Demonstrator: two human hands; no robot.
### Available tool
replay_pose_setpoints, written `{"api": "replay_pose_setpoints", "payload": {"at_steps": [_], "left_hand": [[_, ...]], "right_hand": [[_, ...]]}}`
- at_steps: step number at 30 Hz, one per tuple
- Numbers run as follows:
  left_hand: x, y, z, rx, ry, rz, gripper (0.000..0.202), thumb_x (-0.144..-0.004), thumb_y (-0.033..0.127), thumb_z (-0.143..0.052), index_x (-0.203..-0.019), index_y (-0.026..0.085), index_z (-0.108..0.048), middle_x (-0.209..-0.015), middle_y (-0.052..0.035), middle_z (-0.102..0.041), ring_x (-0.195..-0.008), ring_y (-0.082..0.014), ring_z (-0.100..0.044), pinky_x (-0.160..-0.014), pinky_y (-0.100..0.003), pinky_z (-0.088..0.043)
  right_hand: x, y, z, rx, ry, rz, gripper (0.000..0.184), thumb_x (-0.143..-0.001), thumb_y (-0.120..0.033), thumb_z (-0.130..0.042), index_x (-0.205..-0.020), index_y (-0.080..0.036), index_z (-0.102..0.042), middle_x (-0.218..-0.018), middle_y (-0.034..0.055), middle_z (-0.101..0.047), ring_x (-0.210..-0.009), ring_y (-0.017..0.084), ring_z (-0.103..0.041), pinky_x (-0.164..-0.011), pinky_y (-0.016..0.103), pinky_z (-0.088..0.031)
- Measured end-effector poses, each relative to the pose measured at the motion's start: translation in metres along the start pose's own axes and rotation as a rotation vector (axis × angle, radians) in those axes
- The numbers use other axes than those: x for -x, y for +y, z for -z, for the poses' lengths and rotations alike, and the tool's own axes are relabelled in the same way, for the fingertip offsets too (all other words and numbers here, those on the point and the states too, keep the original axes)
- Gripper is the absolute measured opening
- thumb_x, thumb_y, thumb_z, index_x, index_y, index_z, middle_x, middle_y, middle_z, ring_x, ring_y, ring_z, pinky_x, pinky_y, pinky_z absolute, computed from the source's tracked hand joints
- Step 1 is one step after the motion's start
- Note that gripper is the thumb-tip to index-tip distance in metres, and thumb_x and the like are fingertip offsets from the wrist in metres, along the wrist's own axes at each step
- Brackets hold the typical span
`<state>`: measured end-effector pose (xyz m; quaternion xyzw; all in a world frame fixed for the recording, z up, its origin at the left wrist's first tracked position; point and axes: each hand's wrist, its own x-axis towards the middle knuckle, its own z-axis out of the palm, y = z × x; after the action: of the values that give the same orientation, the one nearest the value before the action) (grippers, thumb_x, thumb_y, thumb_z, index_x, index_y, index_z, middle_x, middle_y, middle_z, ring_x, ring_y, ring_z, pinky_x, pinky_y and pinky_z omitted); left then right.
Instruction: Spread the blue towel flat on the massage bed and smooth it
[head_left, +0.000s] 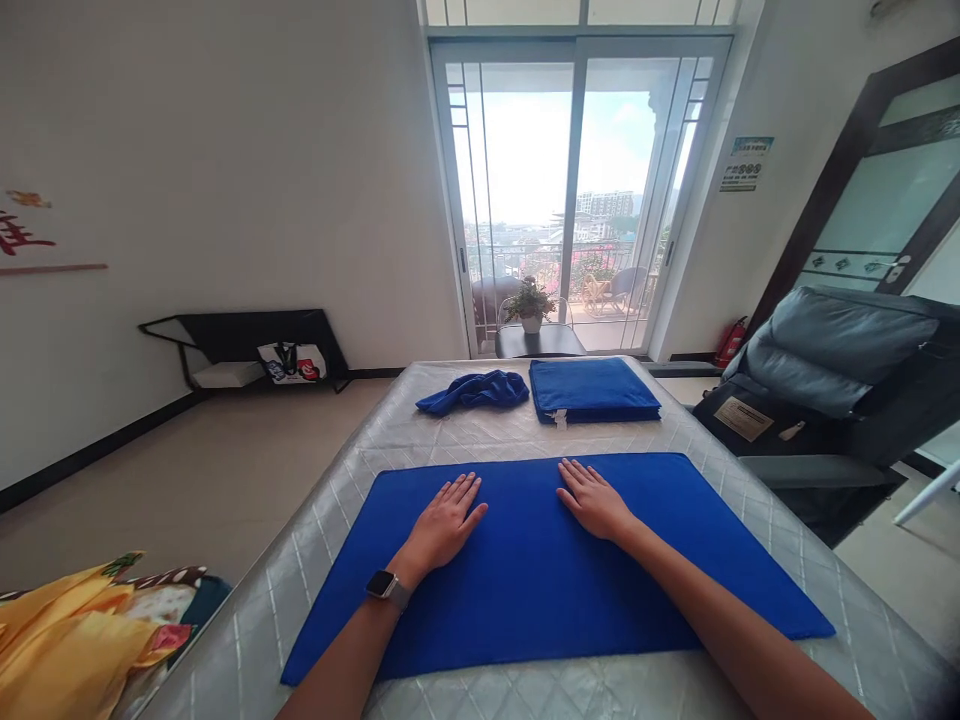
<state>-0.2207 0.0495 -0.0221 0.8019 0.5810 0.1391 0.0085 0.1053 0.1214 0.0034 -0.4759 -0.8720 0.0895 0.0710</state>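
A blue towel (540, 590) lies spread flat across a grey quilted mattress (315, 560). My left hand (444, 522), with a watch on its wrist, rests palm down on the towel's upper middle, fingers stretched out. My right hand (594, 500) lies flat on the towel a little to the right, fingers also extended. Neither hand holds anything. Beyond them, a crumpled blue towel (474, 391) lies at the far end of the mattress, beside a neat stack of folded blue towels (592, 390).
A yellow patterned cloth (82, 635) sits at the lower left. A grey reclining chair (832, 370) stands to the right of the mattress. Past the far end are a small table with a potted plant (531, 305) and a glass sliding door (577, 190). A low black rack (251, 345) stands by the left wall.
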Motion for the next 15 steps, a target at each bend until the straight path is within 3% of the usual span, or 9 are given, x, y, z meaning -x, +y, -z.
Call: {"api": "replay_pose_setpoints", "payload": {"at_steps": [8, 11, 15], "left_hand": [[-0.003, 0.003, 0.005, 0.001, -0.067, 0.042, 0.062, -0.103, 0.056, -0.026, -0.155, 0.022, -0.031, -0.162, -0.0078, -0.03, -0.151, -0.0234, -0.025, -0.124, -0.049, -0.023], [-0.004, 0.004, 0.006, -0.003, -0.082, 0.058, 0.062, -0.103, 0.056, -0.025, -0.155, 0.022, -0.03, -0.163, -0.0069, -0.029, -0.151, -0.0225, -0.024, -0.125, -0.048, -0.022], [-0.003, 0.004, 0.004, -0.031, -0.075, 0.073, 0.062, -0.103, 0.055, -0.026, -0.156, 0.021, -0.028, -0.162, -0.0079, -0.029, -0.151, -0.0225, -0.025, -0.124, -0.047, -0.023]], "right_hand": [[0.054, 0.155, 0.013, 0.161, 0.094, -0.308, 0.067, -0.101, -0.048, -0.022, -0.157, -0.013, -0.033, -0.162, 0.0102, -0.03, -0.15, 0.023, -0.024, -0.123, 0.046, -0.02], [0.062, 0.182, 0.014, 0.164, 0.11, -0.405, 0.069, -0.1, -0.047, -0.02, -0.157, -0.009, -0.03, -0.162, 0.0123, -0.028, -0.15, 0.024, -0.023, -0.122, 0.047, -0.021], [0.065, 0.185, 0.018, 0.144, 0.09, -0.462, 0.071, -0.1, -0.048, -0.018, -0.157, -0.006, -0.028, -0.163, 0.0132, -0.025, -0.151, 0.024, -0.022, -0.123, 0.045, -0.02]]}}
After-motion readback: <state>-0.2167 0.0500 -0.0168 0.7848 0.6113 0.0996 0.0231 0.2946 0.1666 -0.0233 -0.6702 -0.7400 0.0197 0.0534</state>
